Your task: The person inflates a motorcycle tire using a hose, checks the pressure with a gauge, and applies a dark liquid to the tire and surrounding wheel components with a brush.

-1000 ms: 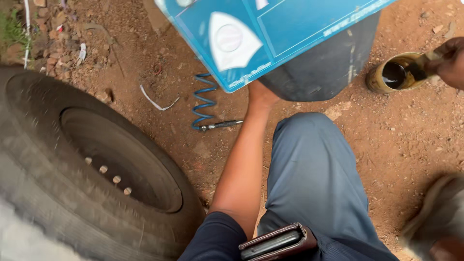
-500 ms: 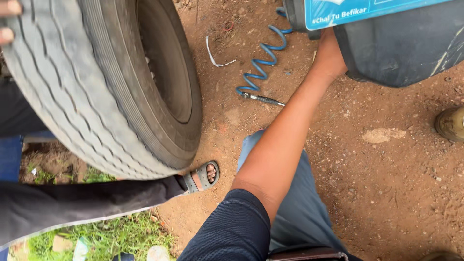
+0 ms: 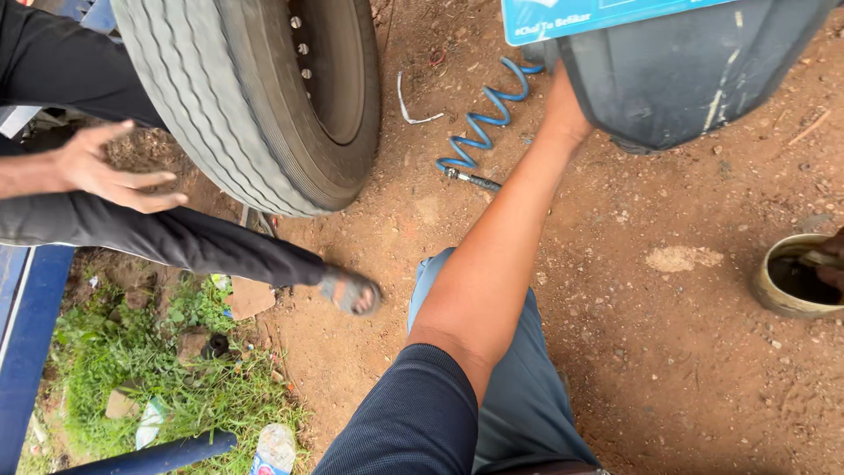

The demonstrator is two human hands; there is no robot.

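My left arm reaches forward from the bottom middle. My left hand [image 3: 563, 110] goes under a black mudguard [image 3: 694, 79], so only the wrist shows and the fingers are hidden. A blue sign board [image 3: 598, 16] hangs above the mudguard. Next to my wrist a coiled blue air hose [image 3: 483, 132] with a metal tip lies on the dirt. At the right edge a sliver of my right hand [image 3: 831, 261] rests over a dirty round tin [image 3: 778, 286]; its grip is unclear.
A large truck tyre [image 3: 255, 105] stands upright at the upper left. Beside it another person shows an open hand [image 3: 110, 176], a dark trouser leg and a sandalled foot [image 3: 350, 290]. Grass, litter and a blue bar [image 3: 22, 334] fill the lower left. My trouser leg [image 3: 519, 387] is below.
The view has swung left and down. The tyre, seen lying flat a second ago, now stands upright. The other person's hand has left the tread and hangs open beside the tyre.
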